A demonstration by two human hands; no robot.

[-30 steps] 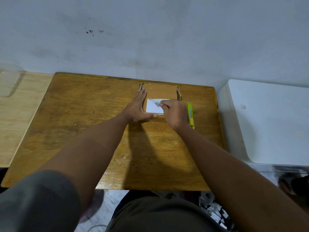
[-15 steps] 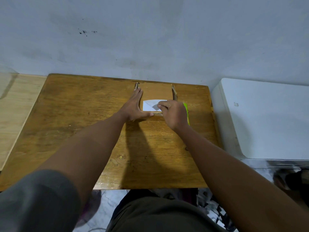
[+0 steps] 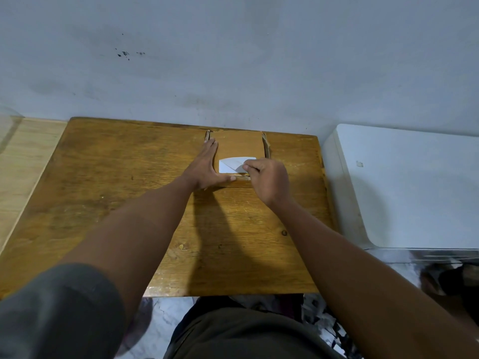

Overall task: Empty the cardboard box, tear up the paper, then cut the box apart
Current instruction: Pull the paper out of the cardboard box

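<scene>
Against a grey wall, the wooden tabletop [image 3: 103, 193] carries the cardboard box [image 3: 238, 145] at 12 o'clock. Left hand [image 3: 204, 167] lies flat, steadying it; right hand [image 3: 268, 177] fingers pinch the white paper [image 3: 230, 164] inside. Emptying seems underway; next, lift the paper out.

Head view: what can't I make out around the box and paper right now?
- Paper: its right end is covered by the right hand.
- Box: left wall hidden by the left hand; contents under the paper unseen.
- Floor litter: blurred, cut off by the bottom edge.
</scene>
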